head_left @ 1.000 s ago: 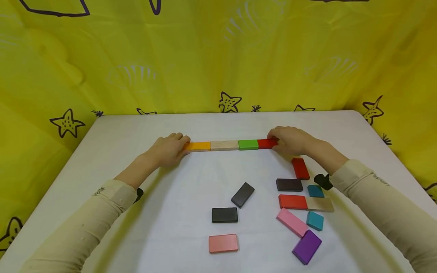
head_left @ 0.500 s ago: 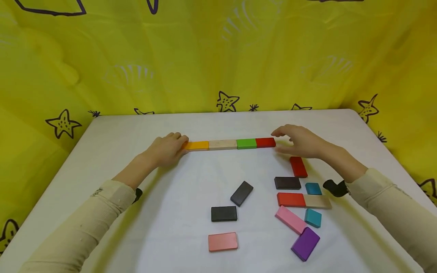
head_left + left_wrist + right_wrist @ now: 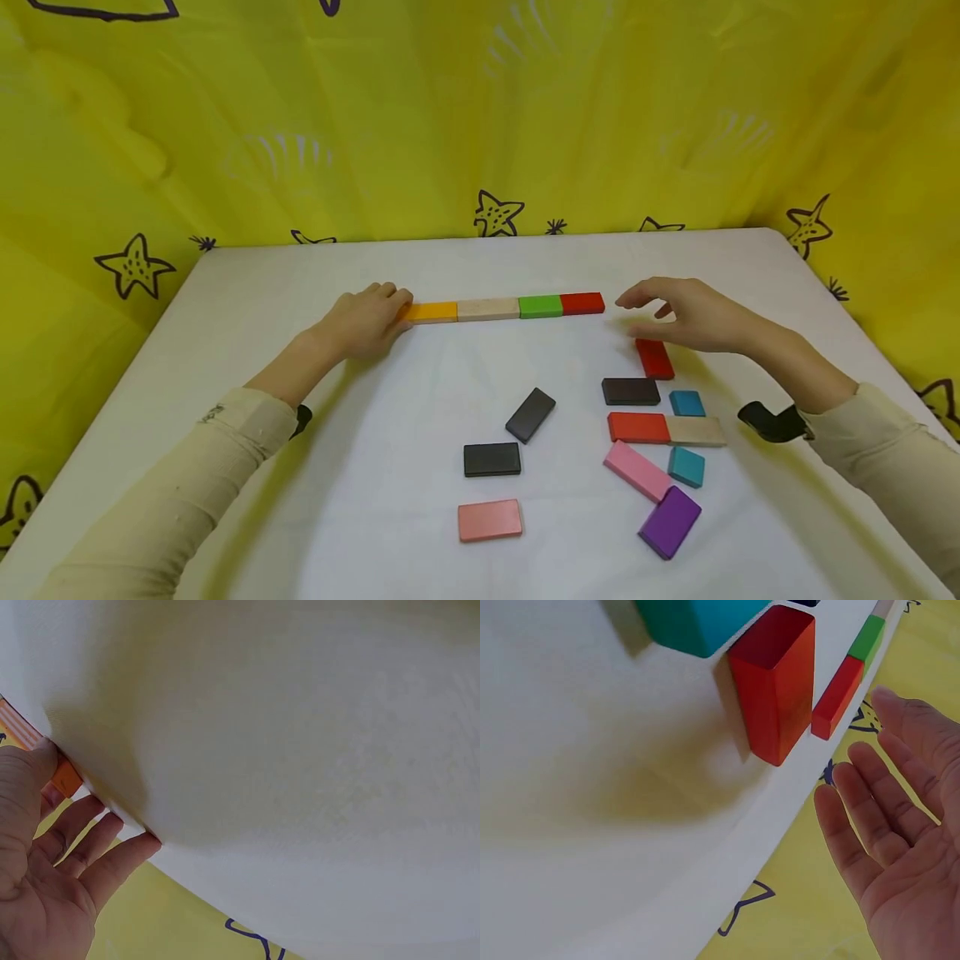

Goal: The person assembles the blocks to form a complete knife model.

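A straight row of flat blocks lies across the upper table: an orange block [image 3: 435, 312], a natural wood block [image 3: 487, 310], a green block [image 3: 540, 307] and a red block [image 3: 582, 303], end to end. At the row's left end my left hand [image 3: 369, 321] pinches the orange block between thumb and fingers; its covered end shows in the left wrist view [image 3: 66, 777]. My right hand [image 3: 693, 315] hovers off the row's right end, holding nothing, its fingers loosely bent. Below it lies a loose red block [image 3: 655, 360], its top edge partly hidden by the hand.
Several loose blocks lie nearer: dark ones [image 3: 492, 460], a salmon one [image 3: 490, 521], a pink one [image 3: 637, 471], a purple one [image 3: 670, 522], teal ones [image 3: 686, 467], and a red block [image 3: 638, 427] touching a beige one [image 3: 696, 431]. A yellow patterned cloth [image 3: 420, 125] hangs behind the table.
My right hand has let go of the red block at the row's end and moved away to the right. My left hand stays on the orange block.
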{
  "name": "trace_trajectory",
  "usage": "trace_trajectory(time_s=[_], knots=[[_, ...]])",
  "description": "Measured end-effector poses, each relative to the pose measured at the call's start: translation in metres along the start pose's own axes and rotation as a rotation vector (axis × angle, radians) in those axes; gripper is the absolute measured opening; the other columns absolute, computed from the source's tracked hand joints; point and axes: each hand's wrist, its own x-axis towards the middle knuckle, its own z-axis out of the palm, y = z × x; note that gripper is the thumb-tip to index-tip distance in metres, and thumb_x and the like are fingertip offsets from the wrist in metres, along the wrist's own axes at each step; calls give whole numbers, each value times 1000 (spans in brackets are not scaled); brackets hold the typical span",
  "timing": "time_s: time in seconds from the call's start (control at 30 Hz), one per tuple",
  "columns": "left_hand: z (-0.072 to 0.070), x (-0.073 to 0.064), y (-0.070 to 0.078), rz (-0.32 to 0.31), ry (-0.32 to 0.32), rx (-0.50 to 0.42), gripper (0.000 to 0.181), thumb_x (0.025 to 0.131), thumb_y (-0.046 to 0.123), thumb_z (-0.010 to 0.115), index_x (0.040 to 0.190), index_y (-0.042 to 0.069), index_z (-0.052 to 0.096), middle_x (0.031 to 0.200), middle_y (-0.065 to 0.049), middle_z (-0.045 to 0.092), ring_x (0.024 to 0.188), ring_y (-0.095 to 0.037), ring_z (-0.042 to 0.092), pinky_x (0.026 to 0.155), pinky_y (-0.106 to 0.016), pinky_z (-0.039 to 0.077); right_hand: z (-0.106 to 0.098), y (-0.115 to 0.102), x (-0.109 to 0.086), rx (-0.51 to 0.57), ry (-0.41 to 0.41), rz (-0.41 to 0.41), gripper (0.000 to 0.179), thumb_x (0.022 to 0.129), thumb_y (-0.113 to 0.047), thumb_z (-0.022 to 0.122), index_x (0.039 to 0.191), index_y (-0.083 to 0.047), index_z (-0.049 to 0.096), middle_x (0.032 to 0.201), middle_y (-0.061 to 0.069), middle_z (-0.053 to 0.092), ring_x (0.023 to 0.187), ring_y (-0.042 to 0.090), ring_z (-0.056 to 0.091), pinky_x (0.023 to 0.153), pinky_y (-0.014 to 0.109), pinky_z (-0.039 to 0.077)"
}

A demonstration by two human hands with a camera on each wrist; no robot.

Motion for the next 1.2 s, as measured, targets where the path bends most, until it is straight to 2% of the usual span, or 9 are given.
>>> trace_trajectory(time_s=[0.3, 0.43, 0.7, 0.87, 0.97, 1.13, 1.2], knots=[[-2, 2, 0, -6, -11, -9, 33, 104, 26, 60, 129, 5, 57, 111, -14, 60, 96, -31, 56, 73, -47, 52, 1, 8, -16, 42, -34, -11, 37, 94, 1, 69, 130, -6, 65, 131, 13, 66, 121, 38, 60, 94, 55, 53], [-1, 1, 1, -11, -16, -13, 32, 104, 26, 60, 128, 6, 57, 111, -14, 60, 95, -31, 56, 73, -47, 51, 2, 11, -21, 52, -66, -8, 40, 94, 2, 69, 131, -12, 66, 133, 10, 66, 120, 38, 61, 94, 56, 53], [-1, 3, -2, -22, -20, -5, 33, 104, 26, 61, 129, 6, 56, 111, -14, 60, 96, -31, 56, 74, -46, 51, 1, 23, -26, 152, -171, -63, 46, 93, 5, 63, 133, -16, 65, 137, 6, 63, 132, 39, 50, 103, 69, 39], [-2, 3, -1, -22, -25, -12, 32, 104, 26, 61, 128, 5, 56, 110, -14, 59, 95, -31, 55, 74, -46, 51, 2, 27, -27, 156, -161, -65, 46, 92, 7, 63, 134, -14, 64, 136, 6, 64, 132, 40, 50, 104, 68, 39], [-2, 2, 0, -20, -23, -12, 32, 103, 25, 61, 127, 5, 56, 109, -14, 60, 95, -31, 56, 73, -46, 51, 3, 28, -28, 154, -152, -34, 45, 92, 5, 66, 133, -13, 65, 134, 7, 65, 131, 41, 51, 102, 67, 41], [-2, 1, 1, -2, -2, -9, 31, 103, 24, 62, 126, 4, 57, 108, -14, 60, 94, -31, 56, 72, -46, 52, 5, 31, -29, 136, -129, 18, 42, 91, 2, 71, 131, -12, 67, 132, 7, 66, 126, 38, 55, 99, 57, 48], [-2, 1, 2, 3, 3, -10, 30, 103, 24, 62, 125, 4, 57, 107, -14, 60, 93, -31, 56, 71, -46, 52, 6, 33, -30, 129, -110, 27, 41, 90, 2, 73, 129, -11, 68, 130, 8, 67, 125, 36, 56, 99, 56, 48]])
